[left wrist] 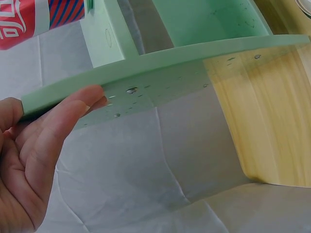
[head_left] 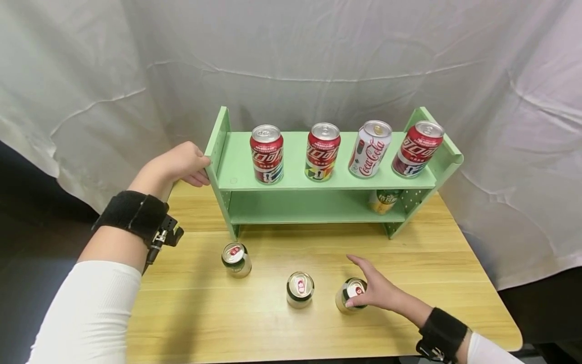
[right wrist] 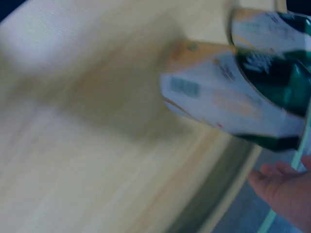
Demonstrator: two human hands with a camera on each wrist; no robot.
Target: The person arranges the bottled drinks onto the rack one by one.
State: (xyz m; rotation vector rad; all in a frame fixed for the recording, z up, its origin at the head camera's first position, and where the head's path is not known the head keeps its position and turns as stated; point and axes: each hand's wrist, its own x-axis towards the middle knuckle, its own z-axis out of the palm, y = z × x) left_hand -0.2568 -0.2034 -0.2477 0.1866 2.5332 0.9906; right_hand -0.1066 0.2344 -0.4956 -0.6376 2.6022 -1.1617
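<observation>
Wooden table [head_left: 436,283], white cloth [head_left: 91,65] draped behind. Toward the far edge, a green two-tier shelf [head_left: 295,207]: on its top board two red cans [head_left: 267,153] [head_left: 323,151], a white Coca-Cola can [head_left: 370,149] and a third red can [head_left: 417,148]; on the lower board, at the right end, a green-and-yellow can [head_left: 384,200]. Near the front edge, three green-topped cans in a row: left [head_left: 236,259], middle [head_left: 300,289], right [head_left: 351,296]. Left hand [head_left: 175,164] curled round the shelf's left side panel, fingers over its edge. Right hand [head_left: 375,289] on the rightmost front can, thumb and fingers loosely spread about its top, not clearly closed round it.
</observation>
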